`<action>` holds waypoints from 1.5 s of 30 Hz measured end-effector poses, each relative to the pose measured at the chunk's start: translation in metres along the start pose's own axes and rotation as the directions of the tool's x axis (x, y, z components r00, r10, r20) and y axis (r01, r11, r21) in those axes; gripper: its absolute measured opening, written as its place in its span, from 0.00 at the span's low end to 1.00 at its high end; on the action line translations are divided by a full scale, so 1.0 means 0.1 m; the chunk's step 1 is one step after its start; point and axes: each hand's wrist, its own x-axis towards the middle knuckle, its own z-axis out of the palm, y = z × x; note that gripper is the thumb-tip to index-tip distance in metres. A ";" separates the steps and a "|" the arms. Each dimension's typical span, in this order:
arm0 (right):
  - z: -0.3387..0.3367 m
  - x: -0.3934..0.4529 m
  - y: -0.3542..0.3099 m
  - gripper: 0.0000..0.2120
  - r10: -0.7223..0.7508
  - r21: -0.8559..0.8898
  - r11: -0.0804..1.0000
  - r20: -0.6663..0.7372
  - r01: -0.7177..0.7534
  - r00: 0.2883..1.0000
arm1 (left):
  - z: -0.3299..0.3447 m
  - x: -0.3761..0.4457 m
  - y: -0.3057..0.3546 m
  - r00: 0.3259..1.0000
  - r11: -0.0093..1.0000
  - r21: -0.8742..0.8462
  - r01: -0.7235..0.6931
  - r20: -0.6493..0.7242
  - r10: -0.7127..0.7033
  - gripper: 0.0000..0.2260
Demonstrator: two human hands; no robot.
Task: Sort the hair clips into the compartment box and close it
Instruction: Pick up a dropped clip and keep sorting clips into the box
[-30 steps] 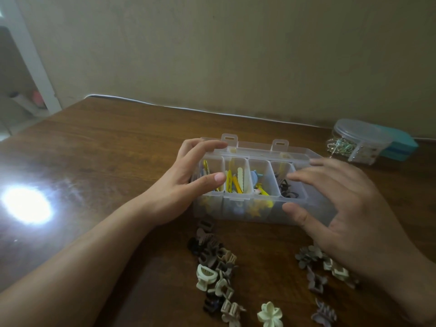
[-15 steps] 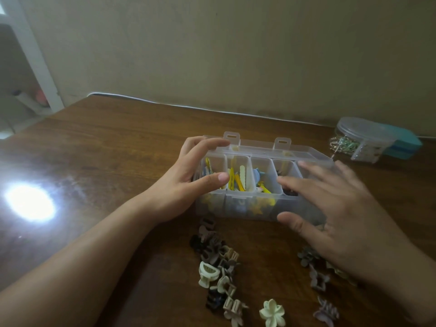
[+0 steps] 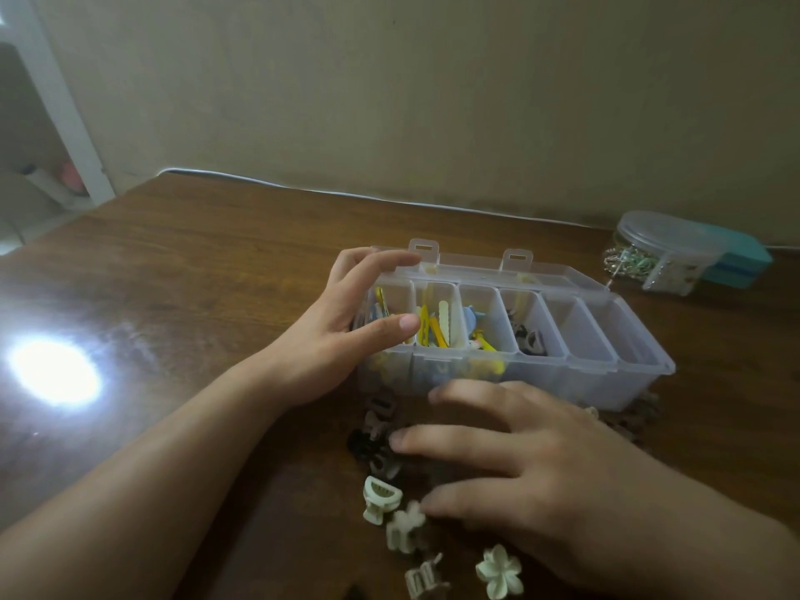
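A clear plastic compartment box stands open on the wooden table, its lid folded back. Its left compartments hold yellow and blue clips and one holds dark clips; the two right compartments look bare. My left hand grips the box's left end, thumb on the front rim, fingers on the back edge. My right hand hovers flat, fingers spread, over a pile of brown and cream claw clips in front of the box, holding nothing. A cream flower clip lies near the bottom edge.
More brown clips lie at the box's right front corner. A round clear jar with small trinkets and a teal box stand at the back right by the wall. A bright light glare shows on the table at left.
My right hand has left the box's right end and swung down and left over the pile of loose clips. The left hand stays on the box.
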 end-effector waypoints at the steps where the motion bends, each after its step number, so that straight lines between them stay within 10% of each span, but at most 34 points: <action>1: 0.00 0.00 0.00 0.09 0.004 0.008 1.000 -0.015 -0.004 1.000 | 0.00 0.00 0.00 1.000 1.000 -0.002 0.001 0.000 -0.001 0.31; 8: 0.01 -0.04 0.04 0.09 0.033 0.175 0.984 0.035 -0.039 0.999 | 0.00 -0.01 0.02 1.000 1.000 -0.005 0.007 -0.001 -0.007 0.31; 13: -0.06 -0.05 0.04 0.06 0.165 0.285 0.953 -0.189 -0.106 0.968 | 0.00 -0.02 0.01 1.000 1.000 0.001 0.010 -0.001 -0.010 0.31; 22: -0.25 -0.15 0.18 0.07 0.489 0.324 0.872 -0.536 -0.367 0.688 | -0.01 -0.02 0.04 1.000 1.000 -0.015 0.021 0.008 -0.021 0.31; 28: -0.32 -0.18 0.12 0.10 0.375 0.218 0.915 -0.159 -0.338 0.913 | -0.01 -0.02 0.03 1.000 1.000 -0.018 0.022 0.010 -0.022 0.31; 36: -0.12 -0.18 0.17 0.09 0.343 0.139 0.925 0.100 -0.354 0.934 | 0.00 -0.01 0.02 1.000 1.000 -0.012 0.010 -0.003 -0.010 0.31; 40: -0.21 -0.17 0.13 0.08 0.335 0.307 0.905 -0.092 -0.294 0.938 | 0.00 0.00 0.01 1.000 1.000 -0.022 0.010 0.000 -0.010 0.30; 45: -0.29 -0.17 0.25 0.06 0.478 0.187 0.876 -0.461 -0.445 0.747 | 0.00 0.00 0.01 1.000 1.000 -0.023 -0.004 -0.009 0.004 0.31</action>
